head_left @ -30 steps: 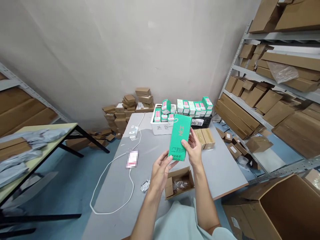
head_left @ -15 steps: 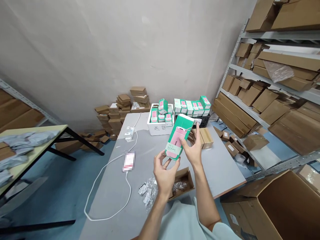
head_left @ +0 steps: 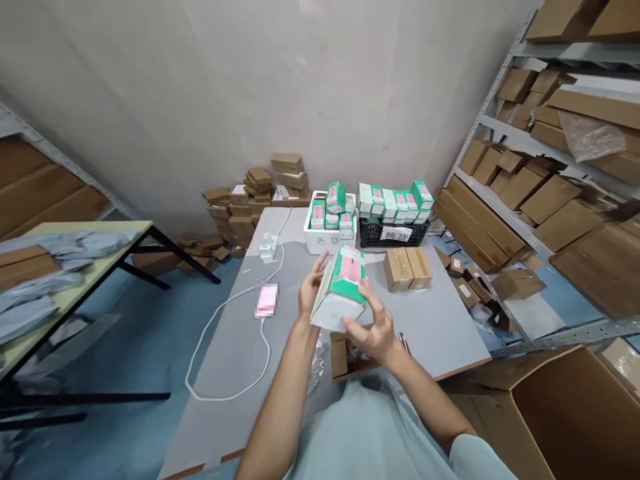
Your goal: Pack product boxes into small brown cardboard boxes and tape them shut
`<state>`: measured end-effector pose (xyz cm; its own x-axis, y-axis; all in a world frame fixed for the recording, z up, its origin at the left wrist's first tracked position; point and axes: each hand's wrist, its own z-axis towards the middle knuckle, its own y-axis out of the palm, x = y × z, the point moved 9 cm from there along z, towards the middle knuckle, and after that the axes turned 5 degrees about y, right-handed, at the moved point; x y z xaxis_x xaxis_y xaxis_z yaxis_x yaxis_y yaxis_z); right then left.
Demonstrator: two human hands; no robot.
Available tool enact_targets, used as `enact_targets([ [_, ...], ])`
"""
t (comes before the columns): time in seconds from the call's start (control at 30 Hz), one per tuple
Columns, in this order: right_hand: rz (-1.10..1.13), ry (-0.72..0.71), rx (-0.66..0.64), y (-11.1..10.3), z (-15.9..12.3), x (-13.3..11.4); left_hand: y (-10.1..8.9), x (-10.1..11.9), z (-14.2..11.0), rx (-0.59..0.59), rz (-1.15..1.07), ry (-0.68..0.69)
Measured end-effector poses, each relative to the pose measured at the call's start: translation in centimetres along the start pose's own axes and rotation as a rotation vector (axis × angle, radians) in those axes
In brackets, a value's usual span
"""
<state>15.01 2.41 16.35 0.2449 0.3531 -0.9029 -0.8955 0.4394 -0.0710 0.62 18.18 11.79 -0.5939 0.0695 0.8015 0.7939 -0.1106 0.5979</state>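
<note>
A green, pink and white product box (head_left: pixel 345 283) is held up above the table, its white end tilted toward me. My left hand (head_left: pixel 311 290) grips its left side, with some fingers hidden behind it. On the right, my right hand (head_left: pixel 375 323) pinches the near corner, thumb on the white end and fingers on the green side. Below the hands an opened cardboard box (head_left: pixel 340 360) lies on the table with clear plastic wrap inside. More crumpled plastic wrap (head_left: pixel 319 363) sits just left of it.
Similar boxes fill a white bin (head_left: pixel 317 243) and a black crate (head_left: pixel 370 233) at the table's back. Two taped cartons (head_left: pixel 400 270) stand front of the crate. A phone (head_left: pixel 267 300) and white cable (head_left: pixel 220 399) lie left. A large open carton (head_left: pixel 560 413) stands right.
The product box has been turned from its pink face toward its white end and lowered a little. My left hand has moved up its left side, my right hand down to its near corner.
</note>
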Motion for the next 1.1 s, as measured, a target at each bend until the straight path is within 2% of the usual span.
enact_targets([
  [0.1, 0.042, 0.046, -0.089, 1.8, -1.6, 2.4, 0.0, 0.0, 0.6, 0.022, -0.048, -0.053],
  [0.2, -0.061, -0.082, -0.148, 2.9, -2.6, 2.7, -0.3, -0.6, 0.2, 0.044, -0.048, -0.054],
  [0.3, -0.181, -0.16, -0.116, 2.4, -2.8, 2.6, -1.5, -1.6, -0.9, 0.092, -0.022, -0.063],
  [0.4, -0.154, -0.128, 0.039, 0.0, -1.3, 2.2, -2.6, -1.5, -2.3, 0.125, 0.019, -0.028],
  [0.53, 0.114, 0.05, 0.459, -5.5, 2.1, 2.9, -2.5, 0.2, -3.8, 0.071, 0.115, 0.02],
  [0.57, 0.217, 0.127, 0.507, -6.3, 2.9, 3.7, -2.3, 0.7, -4.0, 0.044, 0.142, 0.033],
  [0.63, 0.447, 0.288, 0.524, -7.0, 4.1, 5.9, -1.5, 1.0, -4.5, -0.032, 0.178, 0.039],
  [0.7, 0.63, 0.426, 0.506, -7.0, 4.3, 8.1, -0.5, -0.2, -4.9, -0.117, 0.156, -0.029],
  [0.77, 0.726, 0.526, 0.497, -6.9, 3.4, 10.2, 0.3, -2.7, -5.6, -0.177, 0.085, -0.19],
  [0.9, 0.784, 0.597, 0.484, -7.2, 1.5, 13.5, 1.5, -7.9, -7.8, -0.233, -0.013, -0.533],
  [1.0, 0.792, 0.614, 0.473, -8.3, 1.6, 15.6, 2.9, -9.6, -8.4, -0.265, -0.063, -0.617],
  [1.1, 0.792, 0.616, 0.439, -9.8, 3.2, 17.2, 4.6, -10.8, -7.8, -0.281, -0.018, -0.599],
])
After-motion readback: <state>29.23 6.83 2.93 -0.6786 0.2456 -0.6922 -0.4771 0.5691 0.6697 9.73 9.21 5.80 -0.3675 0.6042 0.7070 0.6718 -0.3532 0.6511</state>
